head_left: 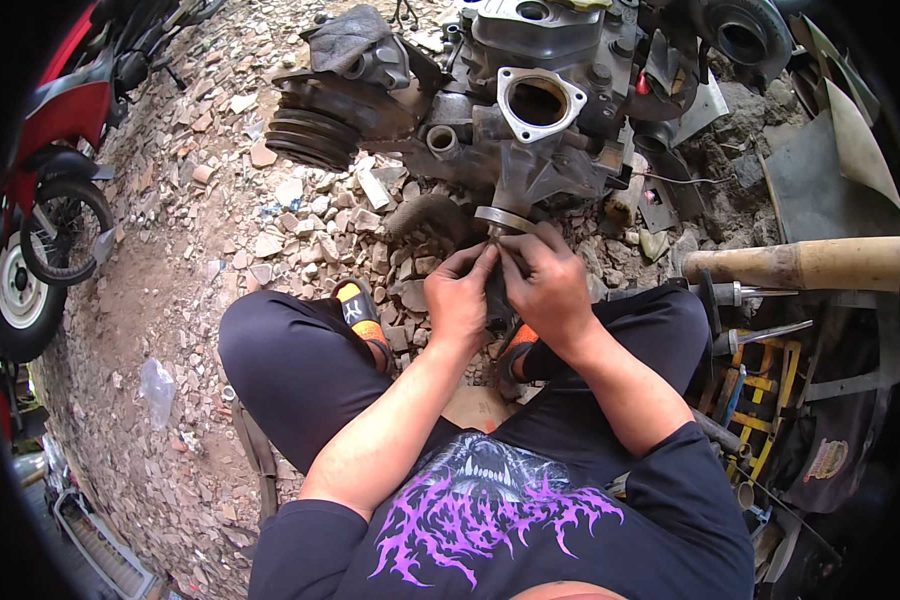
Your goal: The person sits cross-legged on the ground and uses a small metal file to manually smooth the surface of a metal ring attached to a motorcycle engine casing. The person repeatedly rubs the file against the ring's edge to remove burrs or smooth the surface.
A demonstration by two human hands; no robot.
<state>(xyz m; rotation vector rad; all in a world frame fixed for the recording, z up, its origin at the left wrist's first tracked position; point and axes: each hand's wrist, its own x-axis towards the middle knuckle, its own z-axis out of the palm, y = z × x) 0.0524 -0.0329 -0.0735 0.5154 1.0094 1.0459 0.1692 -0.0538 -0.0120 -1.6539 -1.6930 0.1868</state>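
Directly in front of me, my left hand [457, 300] and my right hand [551, 288] meet with thumbs and forefingers pinched together. Whatever small thing sits between the fingertips is too small to make out. Just above them is a round metal flange [503, 218] at the near end of a greasy engine [530, 180]; the right fingers are next to its rim. Farther up, the engine carries a triangular three-hole port [576, 108] and, to the left, a grooved belt pulley [310, 138]. A dark curved hose [420, 213] lies left of the flange.
Broken tile and stone rubble [300, 225] covers the ground. At the right lie a bamboo pole [800, 263], a yellow metal frame [770, 400] and several metal tools. A red motorcycle [65, 115] and a white-rimmed wheel [20, 285] stand at the far left.
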